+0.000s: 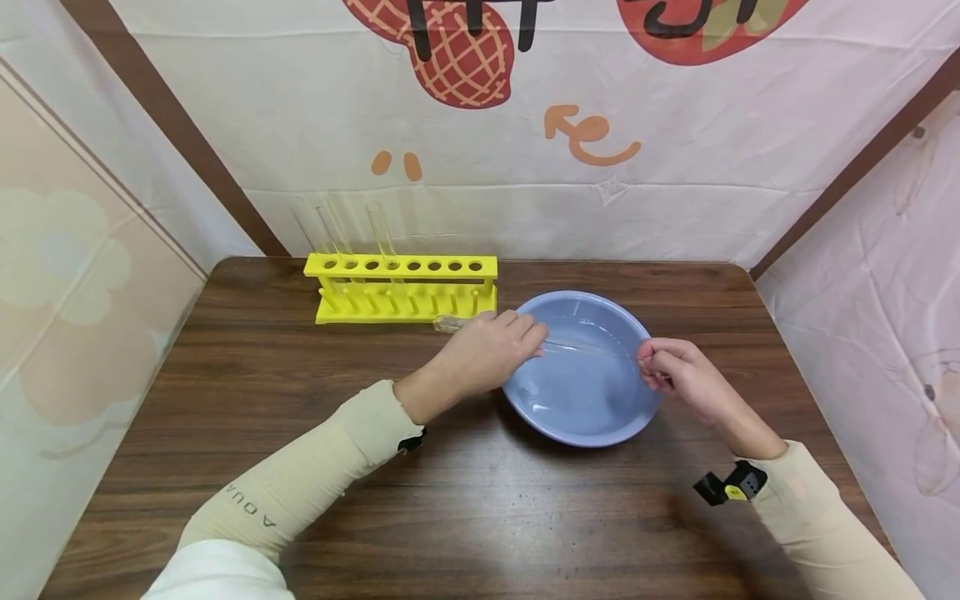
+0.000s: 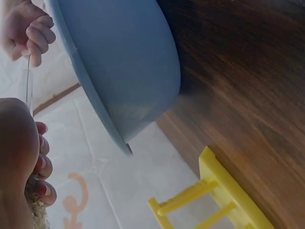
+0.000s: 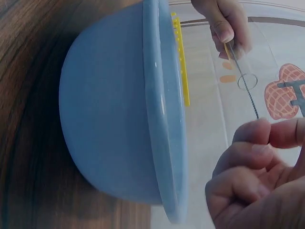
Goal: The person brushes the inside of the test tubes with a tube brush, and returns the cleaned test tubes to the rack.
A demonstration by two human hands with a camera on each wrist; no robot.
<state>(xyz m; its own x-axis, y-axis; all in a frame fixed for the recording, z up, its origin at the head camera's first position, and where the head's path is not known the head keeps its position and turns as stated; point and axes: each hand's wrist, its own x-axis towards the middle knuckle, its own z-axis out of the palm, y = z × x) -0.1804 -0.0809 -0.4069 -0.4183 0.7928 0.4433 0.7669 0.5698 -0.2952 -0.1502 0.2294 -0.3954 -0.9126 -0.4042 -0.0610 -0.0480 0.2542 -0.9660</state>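
Note:
My left hand (image 1: 491,350) grips a clear glass test tube (image 1: 567,345), held roughly level above the left side of a blue basin (image 1: 585,441) with water in it. My right hand (image 1: 678,373) is at the basin's right rim, its thumb and fingertips pinching the twisted wire handle of a test tube brush (image 3: 251,100). That wire runs through the round mouth of the tube in the right wrist view. Pale bristles (image 2: 39,212) show at the tube's far end, beyond my left fingers. The middle of the tube is hidden in my left palm.
Behind the left hand stands a yellow test tube rack (image 1: 420,273) with several pegs. A few clear test tubes (image 1: 381,229) stand upright in its left half. Printed cloth (image 1: 300,117) hangs around the brown wooden table (image 1: 450,517).

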